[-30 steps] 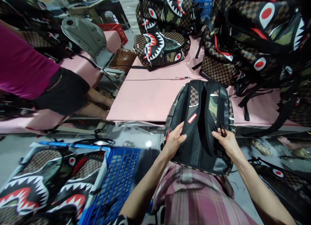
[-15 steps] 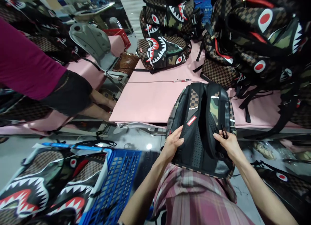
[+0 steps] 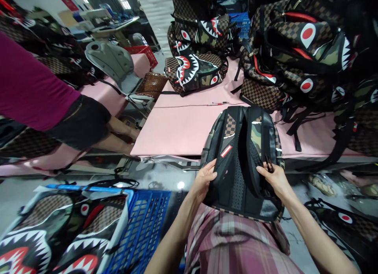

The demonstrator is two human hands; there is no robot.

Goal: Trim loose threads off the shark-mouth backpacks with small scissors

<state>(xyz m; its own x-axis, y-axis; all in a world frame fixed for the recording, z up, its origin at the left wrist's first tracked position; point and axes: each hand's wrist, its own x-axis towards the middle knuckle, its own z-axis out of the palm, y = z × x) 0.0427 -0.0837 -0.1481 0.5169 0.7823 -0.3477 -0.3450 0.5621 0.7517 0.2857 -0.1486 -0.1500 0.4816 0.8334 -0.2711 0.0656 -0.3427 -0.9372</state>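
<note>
A black backpack (image 3: 238,187) with checkered and camouflage panels leans against the table edge over my lap, its back panel and shoulder straps facing me. My left hand (image 3: 205,179) is closed on its left strap, below a small red label (image 3: 226,151), thumb on top. At the right strap (image 3: 251,167), my right hand (image 3: 275,180) pinches the strap edge with its thumb. Dark thread snips (image 3: 268,163) stick up from the fingers of that same hand, blades upward. The backpack's front is hidden, and so are the fingertips behind the straps.
Shark-face backpacks (image 3: 196,71) are piled on the pink table (image 3: 171,128), with a pen (image 3: 218,103) lying near them. A blue crate (image 3: 147,219) beside more backpacks stands at lower left. Another person (image 3: 79,120) stands at left by a grey chair (image 3: 112,61).
The view has tilted up slightly, so the table and backpacks sit a little lower in it. Both hands keep their hold on the backpack, almost unmoved.
</note>
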